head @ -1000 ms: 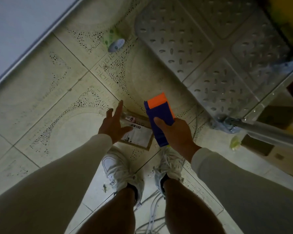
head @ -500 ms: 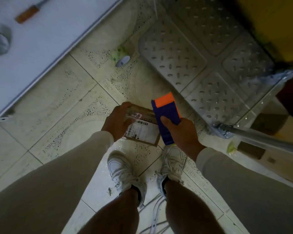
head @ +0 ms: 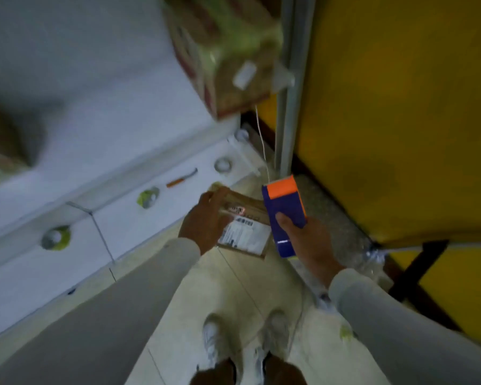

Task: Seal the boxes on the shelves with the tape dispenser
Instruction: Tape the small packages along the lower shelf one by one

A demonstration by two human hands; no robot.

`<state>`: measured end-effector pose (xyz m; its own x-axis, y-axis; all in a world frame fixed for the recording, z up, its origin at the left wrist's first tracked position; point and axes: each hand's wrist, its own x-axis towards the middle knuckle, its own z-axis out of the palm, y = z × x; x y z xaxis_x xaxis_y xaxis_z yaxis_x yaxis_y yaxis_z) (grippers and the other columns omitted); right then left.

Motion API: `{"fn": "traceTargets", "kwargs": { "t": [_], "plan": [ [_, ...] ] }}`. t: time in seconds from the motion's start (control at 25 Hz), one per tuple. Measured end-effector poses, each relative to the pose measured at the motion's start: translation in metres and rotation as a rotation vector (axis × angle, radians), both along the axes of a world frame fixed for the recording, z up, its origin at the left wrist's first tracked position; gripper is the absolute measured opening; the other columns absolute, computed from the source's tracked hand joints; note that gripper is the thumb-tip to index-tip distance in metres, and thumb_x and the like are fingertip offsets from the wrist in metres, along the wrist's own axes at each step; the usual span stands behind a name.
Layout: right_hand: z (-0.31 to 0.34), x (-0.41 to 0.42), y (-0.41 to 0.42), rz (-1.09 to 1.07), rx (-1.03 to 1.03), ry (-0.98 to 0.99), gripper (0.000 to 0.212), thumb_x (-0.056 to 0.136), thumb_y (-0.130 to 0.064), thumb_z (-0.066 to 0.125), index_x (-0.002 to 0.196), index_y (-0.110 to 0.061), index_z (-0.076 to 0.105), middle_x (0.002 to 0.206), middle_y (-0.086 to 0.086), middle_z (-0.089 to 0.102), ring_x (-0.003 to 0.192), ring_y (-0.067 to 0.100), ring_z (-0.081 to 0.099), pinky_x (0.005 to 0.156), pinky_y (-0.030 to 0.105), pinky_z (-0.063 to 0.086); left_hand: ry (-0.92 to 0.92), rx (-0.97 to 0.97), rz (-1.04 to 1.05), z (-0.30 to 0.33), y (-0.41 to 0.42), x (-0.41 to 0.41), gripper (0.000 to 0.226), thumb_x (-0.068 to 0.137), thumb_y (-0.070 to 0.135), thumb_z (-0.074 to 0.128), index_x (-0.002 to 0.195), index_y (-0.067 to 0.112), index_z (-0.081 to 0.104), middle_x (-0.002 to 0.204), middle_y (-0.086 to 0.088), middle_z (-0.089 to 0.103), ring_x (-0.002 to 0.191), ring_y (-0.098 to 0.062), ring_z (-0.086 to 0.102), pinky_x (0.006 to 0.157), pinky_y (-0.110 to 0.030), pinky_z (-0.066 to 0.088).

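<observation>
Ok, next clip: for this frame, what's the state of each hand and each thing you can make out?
left hand: grips the small parcel by its left edge, off the floor
small parcel: held up, label facing the camera
right hand: grips the tape dispenser
tape dispenser: upright, orange end on top, just right of the parcel
big box: on the white shelf, blurred; sealed or not, cannot tell
tape rolls: lying on the lower shelf
</observation>
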<state>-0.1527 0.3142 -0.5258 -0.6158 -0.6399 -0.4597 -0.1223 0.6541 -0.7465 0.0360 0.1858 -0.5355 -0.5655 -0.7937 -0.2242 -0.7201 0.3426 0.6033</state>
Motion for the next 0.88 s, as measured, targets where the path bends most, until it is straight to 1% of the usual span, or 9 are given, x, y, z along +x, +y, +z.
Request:
{"fn": "traceTargets", "kwargs": {
  "t": [0.04,0.12,0.2,0.28,0.36,0.4,0.52,0.72,0.88],
  "plan": [
    [0.032,0.006,-0.012,0.018,-0.021,0.000,0.040,0.085,-0.050,0.067,0.078,-0.011,0.067,0.071,0.003,0.069,0.066,0.019,0.066,0.060,0.033,0.049,0.009,-0.046,0.008,0.034,-0.009,0.008,0.058,0.091,0.031,0.059,0.142,0.030,0.031,0.134,-0.011,0.044,0.109,-0.033,0.057,0.087,-0.040,0.047],
    [0.083,0.021,-0.034,0.064,-0.113,-0.019,0.031,0.086,-0.047,0.067,0.073,-0.019,0.063,0.067,-0.010,0.065,0.060,0.006,0.062,0.051,0.023,0.044,0.009,-0.152,0.033,0.092,-0.029,0.028,0.058,0.089,0.027,0.059,0.141,0.029,0.033,0.135,-0.013,0.044,0.105,-0.037,0.058,0.085,-0.043,0.049],
    [0.121,0.038,-0.052,0.126,-0.190,-0.032,0.027,0.086,-0.045,0.067,0.075,-0.021,0.063,0.067,-0.013,0.064,0.060,0.001,0.060,0.047,0.015,0.039,-0.017,-0.237,0.057,0.139,-0.046,0.050,0.059,0.088,0.023,0.059,0.141,0.026,0.034,0.136,-0.016,0.042,0.101,-0.041,0.059,0.086,-0.043,0.049],
    [0.144,0.051,-0.070,0.194,-0.236,-0.015,0.033,0.085,-0.049,0.067,0.079,-0.017,0.065,0.070,-0.007,0.066,0.064,0.009,0.062,0.052,0.019,0.042,-0.060,-0.298,0.101,0.174,-0.061,0.068,0.060,0.087,0.023,0.058,0.142,0.028,0.034,0.137,-0.015,0.041,0.099,-0.042,0.059,0.087,-0.043,0.048],
    [0.156,0.060,-0.090,0.249,-0.266,0.000,0.041,0.082,-0.057,0.066,0.084,-0.016,0.066,0.075,-0.002,0.069,0.070,0.016,0.066,0.062,0.029,0.049,-0.106,-0.348,0.146,0.194,-0.074,0.082,0.057,0.088,0.025,0.056,0.141,0.028,0.034,0.139,-0.014,0.040,0.099,-0.042,0.058,0.086,-0.043,0.048],
    [0.159,0.063,-0.100,0.289,-0.277,0.000,0.039,0.083,-0.056,0.065,0.086,-0.018,0.065,0.077,-0.004,0.069,0.072,0.014,0.065,0.065,0.029,0.050,-0.136,-0.367,0.168,0.199,-0.079,0.087,0.055,0.089,0.026,0.056,0.140,0.028,0.034,0.141,-0.013,0.039,0.101,-0.042,0.057,0.085,-0.045,0.048],
    [0.163,0.061,-0.127,0.374,-0.305,-0.025,0.031,0.088,-0.047,0.065,0.091,-0.017,0.064,0.077,-0.006,0.066,0.071,0.011,0.063,0.061,0.022,0.046,-0.278,-0.404,0.188,0.199,-0.091,0.092,0.056,0.090,0.028,0.056,0.141,0.028,0.032,0.145,-0.009,0.036,0.109,-0.041,0.054,0.084,-0.050,0.049],
    [0.155,0.024,-0.172,0.480,-0.290,-0.079,0.025,0.088,-0.041,0.067,0.087,-0.017,0.066,0.074,-0.005,0.067,0.068,0.014,0.063,0.062,0.026,0.046,-0.508,-0.487,0.185,0.172,-0.122,0.081,0.060,0.090,0.025,0.057,0.142,0.028,0.028,0.147,-0.010,0.031,0.124,-0.039,0.044,0.089,-0.054,0.049],
    [0.147,0.005,-0.203,0.544,-0.268,-0.122,0.022,0.088,-0.039,0.067,0.088,-0.018,0.066,0.075,-0.005,0.068,0.069,0.014,0.064,0.061,0.024,0.046,-0.593,-0.608,0.142,0.159,-0.147,0.070,0.069,0.081,0.015,0.065,0.138,0.031,0.029,0.145,-0.015,0.033,0.128,-0.040,0.037,0.090,-0.058,0.043]
  ]
}}
